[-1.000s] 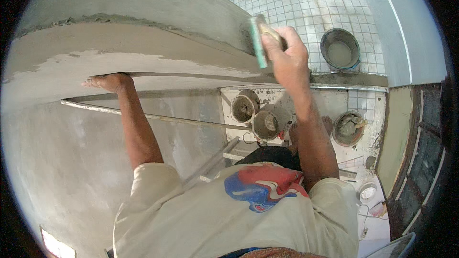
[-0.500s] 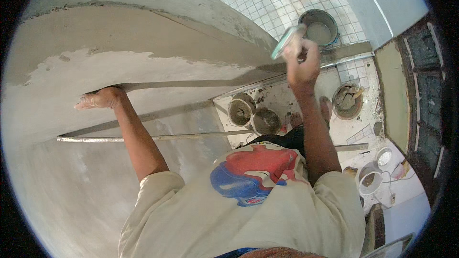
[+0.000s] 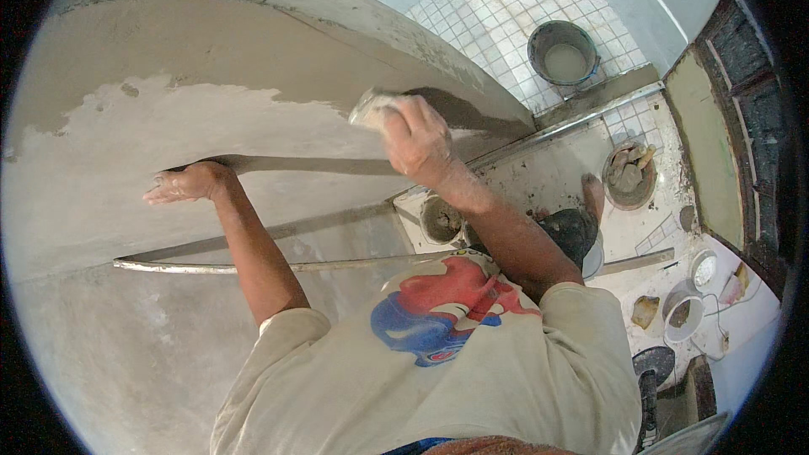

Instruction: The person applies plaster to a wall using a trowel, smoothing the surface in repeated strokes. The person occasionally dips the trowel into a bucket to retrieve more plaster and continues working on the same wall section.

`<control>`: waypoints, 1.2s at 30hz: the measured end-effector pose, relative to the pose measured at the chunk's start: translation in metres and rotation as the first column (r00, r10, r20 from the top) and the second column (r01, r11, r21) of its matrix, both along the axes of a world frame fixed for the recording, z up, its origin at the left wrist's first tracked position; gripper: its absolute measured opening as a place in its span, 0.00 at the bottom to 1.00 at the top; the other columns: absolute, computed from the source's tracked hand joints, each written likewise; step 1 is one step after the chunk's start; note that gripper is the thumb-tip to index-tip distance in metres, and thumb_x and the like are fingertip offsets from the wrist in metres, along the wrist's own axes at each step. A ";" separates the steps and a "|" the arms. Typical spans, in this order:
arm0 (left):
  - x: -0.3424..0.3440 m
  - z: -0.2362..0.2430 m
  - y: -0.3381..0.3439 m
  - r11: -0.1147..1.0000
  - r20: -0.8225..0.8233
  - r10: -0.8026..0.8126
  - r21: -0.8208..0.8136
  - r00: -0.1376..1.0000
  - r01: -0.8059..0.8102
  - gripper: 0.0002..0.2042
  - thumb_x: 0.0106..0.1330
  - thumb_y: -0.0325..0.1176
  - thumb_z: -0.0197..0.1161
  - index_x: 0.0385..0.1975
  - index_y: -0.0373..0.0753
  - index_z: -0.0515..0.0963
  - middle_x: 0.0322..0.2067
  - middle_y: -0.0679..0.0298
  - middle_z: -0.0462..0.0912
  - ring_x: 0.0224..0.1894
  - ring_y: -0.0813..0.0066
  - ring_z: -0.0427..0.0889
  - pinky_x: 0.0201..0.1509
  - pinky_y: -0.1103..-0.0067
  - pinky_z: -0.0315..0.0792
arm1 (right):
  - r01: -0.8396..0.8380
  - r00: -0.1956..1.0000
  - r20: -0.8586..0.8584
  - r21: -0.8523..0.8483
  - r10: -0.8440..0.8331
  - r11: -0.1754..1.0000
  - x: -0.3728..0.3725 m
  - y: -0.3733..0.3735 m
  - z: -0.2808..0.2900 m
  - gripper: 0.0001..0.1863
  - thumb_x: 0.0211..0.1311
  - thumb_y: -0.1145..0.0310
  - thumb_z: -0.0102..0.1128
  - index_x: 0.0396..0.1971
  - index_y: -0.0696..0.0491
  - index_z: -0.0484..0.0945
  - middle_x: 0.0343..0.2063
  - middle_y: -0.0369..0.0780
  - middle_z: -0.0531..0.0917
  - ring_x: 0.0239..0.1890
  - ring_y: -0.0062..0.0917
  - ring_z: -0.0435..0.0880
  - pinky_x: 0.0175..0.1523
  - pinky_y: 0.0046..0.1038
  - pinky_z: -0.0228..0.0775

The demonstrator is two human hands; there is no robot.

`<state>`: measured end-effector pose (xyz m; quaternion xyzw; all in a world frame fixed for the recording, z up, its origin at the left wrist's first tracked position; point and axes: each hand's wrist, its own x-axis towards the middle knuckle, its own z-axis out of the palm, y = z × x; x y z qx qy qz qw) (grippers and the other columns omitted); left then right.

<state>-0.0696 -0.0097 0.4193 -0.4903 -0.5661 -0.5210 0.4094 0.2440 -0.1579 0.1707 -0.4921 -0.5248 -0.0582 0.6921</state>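
My left hand lies with its fingers stretched out against the plastered wall, its upper edge in shadow. My right hand grips a pale hand float, somewhat blurred, against or very close to the wall, just below the darker, damp-looking plaster band; whether it touches cannot be told. A long thin straightedge runs crosswise below my left hand, behind my forearm.
A bucket of grey liquid stands on white tiles. Below are a basin of mortar with a tool, another mortar bucket, my bare foot, a white pail, a round lamp with cords, and a dark window frame.
My right hand has swung left and down with the float, from beside the tiled area onto or near the wall. The view has tilted; my left hand stays at the wall.
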 end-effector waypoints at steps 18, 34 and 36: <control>-0.006 -0.010 0.000 0.990 -0.151 0.141 0.016 0.978 -0.140 0.30 0.88 0.44 0.51 0.77 0.25 0.60 0.83 0.25 0.40 0.84 0.21 0.44 0.75 0.32 0.65 | 0.054 0.993 -0.111 0.065 -0.046 0.996 0.057 0.000 0.075 0.16 0.60 0.79 0.67 0.49 0.59 0.82 0.45 0.49 0.82 0.47 0.46 0.85 0.50 0.46 0.80; 0.017 -0.008 -0.004 0.980 -0.045 0.169 -0.100 0.985 -0.172 0.33 0.91 0.46 0.38 0.84 0.26 0.47 0.86 0.37 0.34 0.88 0.36 0.34 0.83 0.36 0.53 | -0.045 0.979 0.199 0.007 0.042 0.999 0.003 0.002 0.014 0.17 0.53 0.76 0.69 0.45 0.57 0.82 0.44 0.47 0.81 0.43 0.43 0.83 0.42 0.43 0.80; 0.005 -0.011 0.000 0.971 -0.134 0.209 -0.089 0.969 -0.222 0.32 0.91 0.45 0.38 0.83 0.25 0.48 0.86 0.36 0.35 0.88 0.34 0.34 0.83 0.37 0.54 | -0.186 0.964 0.187 -0.036 0.190 0.982 -0.006 -0.005 0.003 0.16 0.51 0.78 0.69 0.42 0.58 0.81 0.43 0.47 0.81 0.42 0.43 0.83 0.42 0.43 0.81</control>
